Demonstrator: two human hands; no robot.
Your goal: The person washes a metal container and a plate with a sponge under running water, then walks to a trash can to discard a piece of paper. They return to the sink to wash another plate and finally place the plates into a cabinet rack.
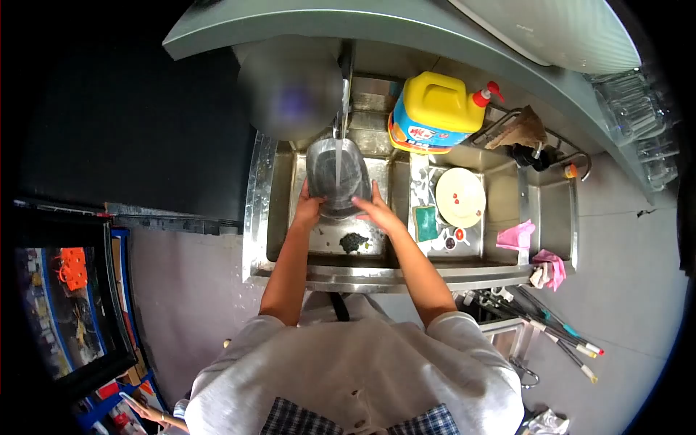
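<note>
A clear, dark-looking container (pixel 338 177) is held under a stream of water in the left basin of a metal sink (pixel 326 274). My left hand (pixel 309 208) grips its lower left edge, and my right hand (pixel 379 212) grips its lower right edge. Fingers of both hands are closed on the rim. Below the container, a dark clump (pixel 354 242) lies on the basin floor. The faucet (pixel 345 80) stands behind it, partly hidden by a blurred round patch.
Right of my hands are a green sponge (pixel 425 223), a cream plate (pixel 460 197) and small cups (pixel 450 243). A yellow detergent jug (pixel 438 109) stands behind. Pink cloths (pixel 515 235) hang at the right. Overhead runs a shelf (pixel 406 25); another person's hand (pixel 148 412) shows lower left.
</note>
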